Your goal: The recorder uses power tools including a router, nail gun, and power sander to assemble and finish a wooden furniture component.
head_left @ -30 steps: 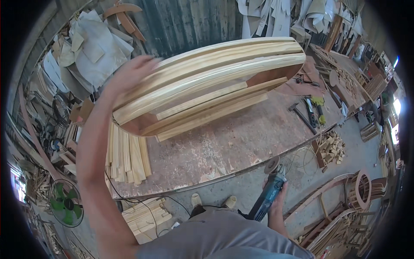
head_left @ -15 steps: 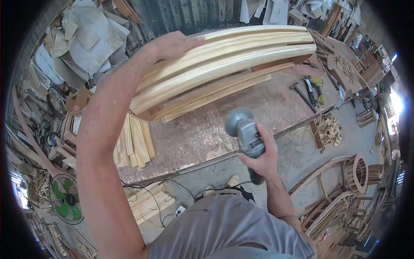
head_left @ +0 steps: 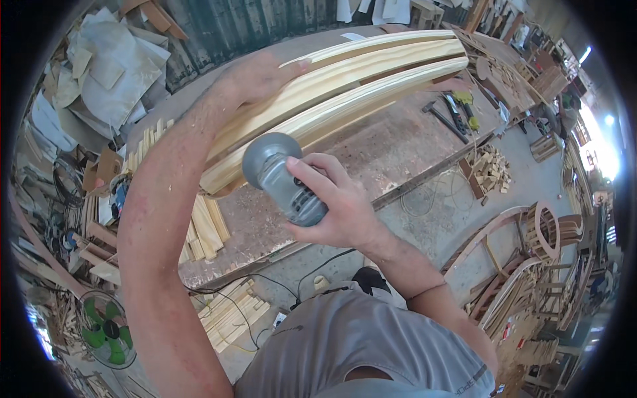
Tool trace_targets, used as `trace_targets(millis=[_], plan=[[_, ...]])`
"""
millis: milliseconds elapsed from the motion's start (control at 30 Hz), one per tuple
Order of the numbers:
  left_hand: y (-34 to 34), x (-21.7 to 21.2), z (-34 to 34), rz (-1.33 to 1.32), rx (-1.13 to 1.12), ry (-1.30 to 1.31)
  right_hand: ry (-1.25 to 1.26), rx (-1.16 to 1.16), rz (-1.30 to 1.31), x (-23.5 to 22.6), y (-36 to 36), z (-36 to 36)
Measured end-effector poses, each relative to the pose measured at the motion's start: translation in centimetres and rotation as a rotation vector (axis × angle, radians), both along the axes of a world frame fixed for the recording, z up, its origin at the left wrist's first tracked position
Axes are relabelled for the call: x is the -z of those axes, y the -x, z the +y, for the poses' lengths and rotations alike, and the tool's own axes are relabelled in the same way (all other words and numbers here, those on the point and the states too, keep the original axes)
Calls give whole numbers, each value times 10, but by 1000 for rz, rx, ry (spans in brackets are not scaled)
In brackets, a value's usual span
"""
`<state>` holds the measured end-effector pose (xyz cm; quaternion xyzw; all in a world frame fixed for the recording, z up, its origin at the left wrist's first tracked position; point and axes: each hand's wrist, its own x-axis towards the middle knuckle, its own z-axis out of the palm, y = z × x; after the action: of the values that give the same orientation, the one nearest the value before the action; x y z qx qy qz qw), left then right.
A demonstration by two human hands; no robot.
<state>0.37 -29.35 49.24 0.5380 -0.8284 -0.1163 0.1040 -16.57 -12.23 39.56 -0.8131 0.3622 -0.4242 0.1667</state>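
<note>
A long curved piece of pale wooden slats point(head_left: 371, 69) stands on edge on the worktable, its slats running side by side with gaps between. My left hand point(head_left: 262, 78) grips its upper left part, fingertips over the top slat and the rest of the fingers partly hidden. In my right hand point(head_left: 342, 202) is a grey power sander point(head_left: 290, 189), the fingers wrapped round its body. Its round pad overlaps the lower slat near the left end; whether it touches the wood I cannot tell.
The worn worktable point(head_left: 265, 229) carries loose pale slats point(head_left: 204, 229), a hammer point(head_left: 446, 121) and a yellow-green tool point(head_left: 470, 109). Black cords point(head_left: 279, 278) trail on the floor near my feet. A box of wood offcuts point(head_left: 488, 169), curved wooden frames point(head_left: 501, 245) and a green fan point(head_left: 106, 328) stand around.
My right hand has brought the sander left and up, from over the table's front edge to the slatted piece. My left hand keeps its grip; my view has shifted slightly.
</note>
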Motion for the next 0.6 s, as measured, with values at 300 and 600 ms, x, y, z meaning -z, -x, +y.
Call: trace_targets(millis=[300, 600], plan=[[8, -8, 15, 65, -20, -34, 15, 65, -155, -1, 66, -35], [16, -8, 14, 105, -174, -121, -3, 132, -139, -1, 128, -77]])
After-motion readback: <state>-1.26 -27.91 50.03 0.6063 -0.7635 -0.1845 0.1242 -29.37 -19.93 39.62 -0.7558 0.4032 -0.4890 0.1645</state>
